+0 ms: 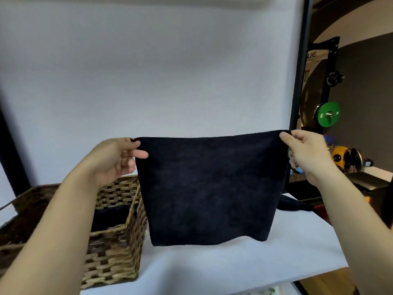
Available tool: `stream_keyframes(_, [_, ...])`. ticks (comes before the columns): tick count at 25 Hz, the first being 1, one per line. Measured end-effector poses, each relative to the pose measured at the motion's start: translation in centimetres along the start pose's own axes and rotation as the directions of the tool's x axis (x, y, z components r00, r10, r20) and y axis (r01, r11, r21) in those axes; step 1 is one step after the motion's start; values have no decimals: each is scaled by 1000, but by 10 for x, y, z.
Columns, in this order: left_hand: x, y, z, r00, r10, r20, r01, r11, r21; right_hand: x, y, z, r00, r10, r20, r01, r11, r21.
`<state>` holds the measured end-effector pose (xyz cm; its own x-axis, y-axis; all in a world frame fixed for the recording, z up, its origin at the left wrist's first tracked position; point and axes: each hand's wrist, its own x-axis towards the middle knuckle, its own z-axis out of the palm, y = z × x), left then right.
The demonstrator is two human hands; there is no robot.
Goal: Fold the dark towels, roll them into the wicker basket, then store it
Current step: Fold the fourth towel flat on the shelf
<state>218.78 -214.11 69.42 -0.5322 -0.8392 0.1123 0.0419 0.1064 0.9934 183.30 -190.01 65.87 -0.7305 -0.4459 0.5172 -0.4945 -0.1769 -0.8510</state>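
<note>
- White backdrop panel (pixel 148 71) fills the view from 9 through 1 o'clock; evenly lit, no hard shadows.
- Black frame post (pixel 298 81) bounds the panel at 2 o'clock; a second dark post (pixel 9 145) leans at 9 o'clock.
- White table surface (pixel 212 265) spans 5 to 7 o'clock.
- Beyond the post, 2 to 3 o'clock: dark rack (pixel 327 67) against a grey wall (pixel 365 92).
- Green weight plate (pixel 328 117) on the rack; yellow weight (pixel 339 156) and chrome plate (pixel 354 159) lower, at 3 o'clock.
- Black padded bench (pixel 370 182) just below these.
- Wood-toned floor (pixel 323 284) at 5 o'clock.
</note>
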Motion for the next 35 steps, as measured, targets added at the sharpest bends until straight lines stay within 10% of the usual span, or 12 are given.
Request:
stream_keyframes(8, [42,-57,24,968,-250,25,246,963,105,7,46,8,910,387,149,-368,919,-140])
stream_keyframes(16, [38,-4,43,940,229,-254,-252,966,-62,56,15,28,993,93,74,-107,967,229])
stream_keyframes(20, [4,-58,53,949,216,-230,-204,976,74,24,59,17,963,250,105,-269,926,264])
stream_keyframes(27, [-83,-257,36,996,-40,79,-2,883,469,-109,178,-8,733,647,209,-495,719,-488])
stream_keyframes(35, [-99,-299,19,989,22,149,-88,889,449,-144,182,-9,680,720,140,-488,586,-646])
